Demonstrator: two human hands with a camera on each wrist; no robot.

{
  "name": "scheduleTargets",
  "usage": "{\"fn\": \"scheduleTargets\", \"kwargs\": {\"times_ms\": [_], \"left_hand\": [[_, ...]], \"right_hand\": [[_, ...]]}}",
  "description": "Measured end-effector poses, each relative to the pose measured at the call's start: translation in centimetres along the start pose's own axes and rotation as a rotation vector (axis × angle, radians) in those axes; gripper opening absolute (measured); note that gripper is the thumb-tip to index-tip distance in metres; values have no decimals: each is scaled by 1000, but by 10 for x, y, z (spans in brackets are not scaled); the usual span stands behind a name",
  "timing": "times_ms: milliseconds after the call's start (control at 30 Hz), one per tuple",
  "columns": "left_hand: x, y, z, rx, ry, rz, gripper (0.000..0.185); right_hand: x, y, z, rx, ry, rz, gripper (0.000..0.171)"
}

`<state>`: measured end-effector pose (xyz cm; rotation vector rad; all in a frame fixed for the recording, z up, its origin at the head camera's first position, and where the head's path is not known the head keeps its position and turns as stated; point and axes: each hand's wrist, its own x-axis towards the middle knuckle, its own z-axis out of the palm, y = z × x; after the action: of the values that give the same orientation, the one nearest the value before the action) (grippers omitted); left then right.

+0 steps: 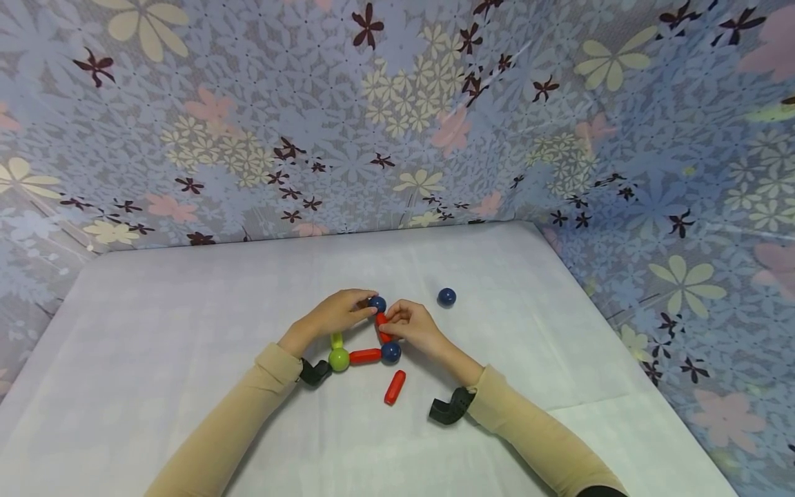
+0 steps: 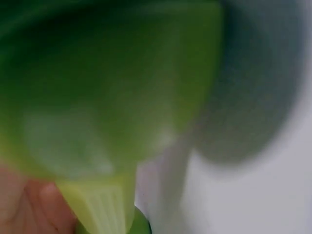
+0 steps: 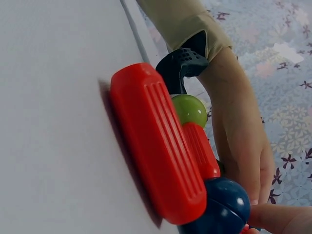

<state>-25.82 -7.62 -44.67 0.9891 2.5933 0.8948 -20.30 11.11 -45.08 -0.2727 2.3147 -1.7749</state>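
Centrally, left hand (image 1: 338, 314) pinches the top blue ball (image 1: 377, 303), right hand (image 1: 415, 326) pinches a red rod (image 1: 381, 327) — frame half-built, loose red rod (image 1: 394, 387) and spare blue ball (image 1: 446, 297) unused.

White table (image 1: 186, 310): rod-ball frame (image 1: 365, 356), loose red rod (image 1: 395, 387), blue ball (image 1: 446, 297).

Glossy smooth plastic blue ball (image 1: 446, 297) at two o'clock of the hands, glossy green ball (image 1: 338, 359), ribbed red plastic rod (image 1: 394, 387) with a soft sheen at six o'clock, matt white cloth table cover (image 1: 186, 310), printed floral fabric backdrop (image 1: 397, 103), matt beige knit sleeves (image 1: 236, 414)
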Motion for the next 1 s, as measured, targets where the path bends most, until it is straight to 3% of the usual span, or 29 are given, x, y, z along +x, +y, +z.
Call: {"fn": "scheduleTargets", "kwargs": {"times_ms": [233,533,700,833,1000], "left_hand": [[-14,-10,-4,87,56,-17,48],[-26,-21,-6,19,57,14,52],[-27,-22,-4,5,81,14,48],[-31,-18,-3,32,146,15,41],[-41,-9,-2,130,205,26,33]], "right_hand": [[11,23,0,9,18,-20,22],[11,24,0,43,55,22,21],[11,24,0,58,52,47,22],[10,26,1,67,66,48,21],[9,26,2,56,82,27,20]]}}
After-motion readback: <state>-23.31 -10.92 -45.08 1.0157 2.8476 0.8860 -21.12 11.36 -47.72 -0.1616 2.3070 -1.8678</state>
